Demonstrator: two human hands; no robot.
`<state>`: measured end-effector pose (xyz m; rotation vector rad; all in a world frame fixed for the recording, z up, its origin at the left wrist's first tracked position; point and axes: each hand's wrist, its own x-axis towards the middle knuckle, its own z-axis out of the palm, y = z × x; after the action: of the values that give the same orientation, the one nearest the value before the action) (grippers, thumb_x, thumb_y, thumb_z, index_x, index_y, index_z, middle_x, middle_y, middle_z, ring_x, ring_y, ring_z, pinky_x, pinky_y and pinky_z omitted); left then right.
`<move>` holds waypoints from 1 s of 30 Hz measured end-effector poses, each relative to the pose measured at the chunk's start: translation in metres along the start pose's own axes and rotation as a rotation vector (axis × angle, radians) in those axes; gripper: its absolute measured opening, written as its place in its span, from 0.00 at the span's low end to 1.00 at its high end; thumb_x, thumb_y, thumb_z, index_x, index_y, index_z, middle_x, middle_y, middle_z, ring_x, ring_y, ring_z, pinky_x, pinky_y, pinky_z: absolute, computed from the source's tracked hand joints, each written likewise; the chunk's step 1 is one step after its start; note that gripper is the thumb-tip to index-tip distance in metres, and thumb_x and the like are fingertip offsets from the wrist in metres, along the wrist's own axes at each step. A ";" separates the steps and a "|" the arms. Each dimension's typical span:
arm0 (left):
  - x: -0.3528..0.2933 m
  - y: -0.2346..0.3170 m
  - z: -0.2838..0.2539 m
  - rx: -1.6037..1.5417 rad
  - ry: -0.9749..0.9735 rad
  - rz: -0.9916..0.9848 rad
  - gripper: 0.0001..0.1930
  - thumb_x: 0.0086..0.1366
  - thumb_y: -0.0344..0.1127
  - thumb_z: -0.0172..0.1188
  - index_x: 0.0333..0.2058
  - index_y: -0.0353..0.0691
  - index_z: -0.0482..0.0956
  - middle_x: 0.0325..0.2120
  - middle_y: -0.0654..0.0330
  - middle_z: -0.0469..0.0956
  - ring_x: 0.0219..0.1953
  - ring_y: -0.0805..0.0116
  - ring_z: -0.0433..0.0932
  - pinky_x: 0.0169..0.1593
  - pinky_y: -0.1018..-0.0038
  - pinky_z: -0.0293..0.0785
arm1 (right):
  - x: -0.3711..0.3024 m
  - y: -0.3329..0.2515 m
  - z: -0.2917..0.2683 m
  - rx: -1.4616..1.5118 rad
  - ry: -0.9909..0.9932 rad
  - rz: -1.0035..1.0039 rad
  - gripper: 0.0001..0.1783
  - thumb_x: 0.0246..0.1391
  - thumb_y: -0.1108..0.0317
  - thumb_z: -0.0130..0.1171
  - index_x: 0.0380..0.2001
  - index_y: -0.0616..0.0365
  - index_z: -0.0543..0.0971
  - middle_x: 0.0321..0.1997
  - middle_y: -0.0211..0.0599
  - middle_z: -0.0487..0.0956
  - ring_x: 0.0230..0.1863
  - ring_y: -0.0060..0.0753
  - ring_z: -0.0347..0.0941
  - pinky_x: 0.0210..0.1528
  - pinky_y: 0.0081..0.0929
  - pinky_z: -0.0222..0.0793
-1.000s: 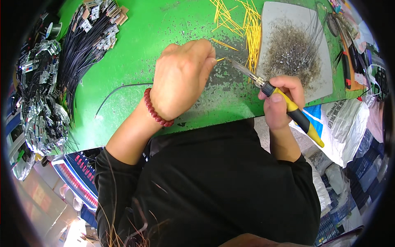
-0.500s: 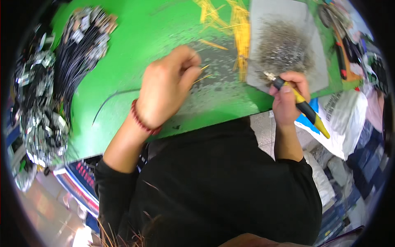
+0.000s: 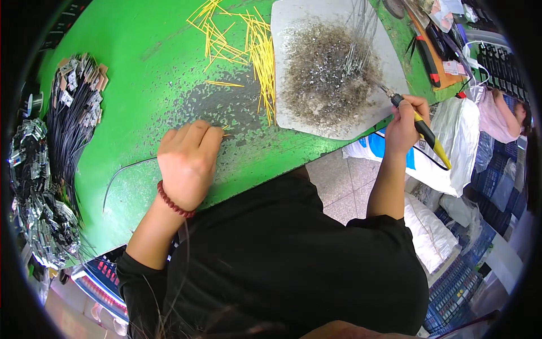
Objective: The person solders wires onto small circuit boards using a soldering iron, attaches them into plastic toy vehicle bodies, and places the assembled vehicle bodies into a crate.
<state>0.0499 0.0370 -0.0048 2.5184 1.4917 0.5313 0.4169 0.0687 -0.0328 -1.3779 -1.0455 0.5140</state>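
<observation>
My left hand (image 3: 189, 164) rests on the green table with its fingers curled down and closed. A thin black cable (image 3: 125, 168) runs into it from the left, and small yellow ends show just past the fingertips. What the fingers pinch there is hidden. In my right hand (image 3: 403, 130) is a soldering iron (image 3: 427, 134) with a black and yellow handle, fingers wrapped round it. Its tip points at the right side of a stained, pale board (image 3: 293, 118), close to a bunch of thin silvery wires (image 3: 360, 42).
Yellow thin tubes (image 3: 261, 68) lie loose left of the board. Bundles of black cables (image 3: 65, 130) with metal connectors line the table's left edge. Red-handled pliers (image 3: 430, 62) lie at the right. White plastic bags (image 3: 451, 147) stand below the table's right edge.
The whole view has shifted. My left hand has come down nearer the table's front edge, fingers now turned downward. The soldering iron has moved from the board's left part to its right side.
</observation>
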 end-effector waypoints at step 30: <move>-0.070 -0.036 -0.004 -0.093 0.286 -0.266 0.07 0.46 0.26 0.67 0.24 0.43 0.77 0.30 0.64 0.74 0.34 0.65 0.73 0.40 0.69 0.63 | -0.121 -0.049 0.134 0.403 -0.713 -0.007 0.14 0.49 0.66 0.63 0.32 0.63 0.71 0.28 0.35 0.72 0.27 0.20 0.63 0.30 0.19 0.59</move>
<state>-0.0112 -0.0070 -0.0281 2.1970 1.8155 0.9199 0.2336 0.0326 -0.0401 -0.8335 -1.4096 1.1934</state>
